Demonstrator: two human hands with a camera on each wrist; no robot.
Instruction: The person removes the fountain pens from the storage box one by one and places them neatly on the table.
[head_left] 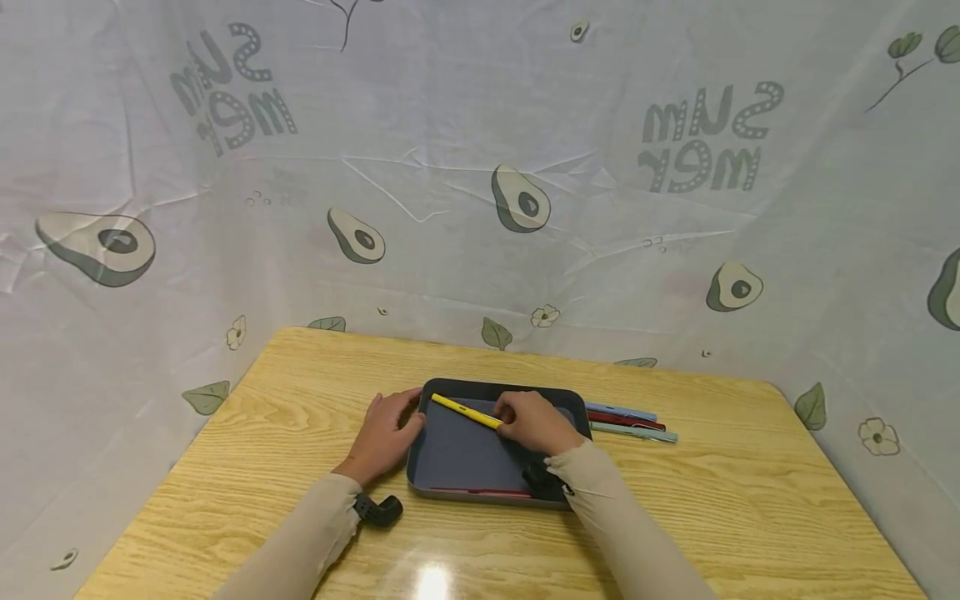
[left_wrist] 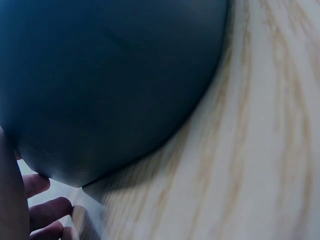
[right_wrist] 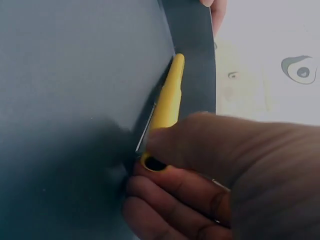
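A yellow pen (head_left: 467, 412) with a metal clip lies slanted over the dark grey tray (head_left: 457, 462), its far end close to the tray's back left corner. My right hand (head_left: 536, 421) pinches its near end between thumb and fingers; the right wrist view shows the yellow pen (right_wrist: 170, 100) at the foot of the tray wall. My left hand (head_left: 386, 435) rests against the tray's left side, thumb and fingers loosely extended along the outer wall near the back corner. Inside the tray, a red pen (head_left: 487, 492) lies along the front wall, partly hidden.
Right of the tray, on the wooden table (head_left: 720, 492), lie a blue pen (head_left: 630, 412), a dark red pen (head_left: 637, 422) and a pale green pen (head_left: 645, 432), side by side. A printed curtain (head_left: 450, 275) hangs behind the table's back edge.
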